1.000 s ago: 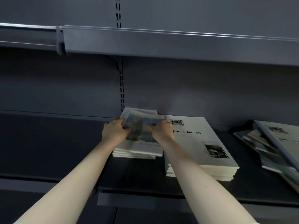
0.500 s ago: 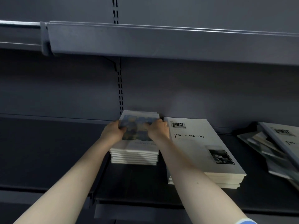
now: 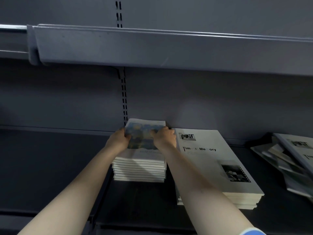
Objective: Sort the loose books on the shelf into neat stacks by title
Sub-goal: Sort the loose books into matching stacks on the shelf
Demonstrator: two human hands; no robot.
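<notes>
We look into a dark grey metal shelf [image 3: 50,167] with a slotted upright strip [image 3: 124,102] running up its back panel and a second grey metal shelf edge [image 3: 169,48] overhanging above. On the shelf, just right of the middle, lies a neat stack of large white books with "Time & Memory" lettering and a black-and-white film-strip photo [image 3: 220,170] on the cover; its far end reaches the back panel. Far right, well apart from it, sits a loose, slanted heap of the same white books mixed with other covers [image 3: 288,160], partly cut off by the frame edge. Just left of the big stack, close beside it, stands a taller stack of smaller white books with a blue-and-yellow painted picture on the cover [image 3: 140,167], pushed back against the panel by the upright strip. Our right forearm crosses over the near left corner of the large stack. Our left hand [image 3: 118,141] curls around the left edge of the top small book, fingers bent onto the cover, and our right hand [image 3: 165,138] grips its right edge the same way, so both hands are closed on that top book as it lies on its stack.
</notes>
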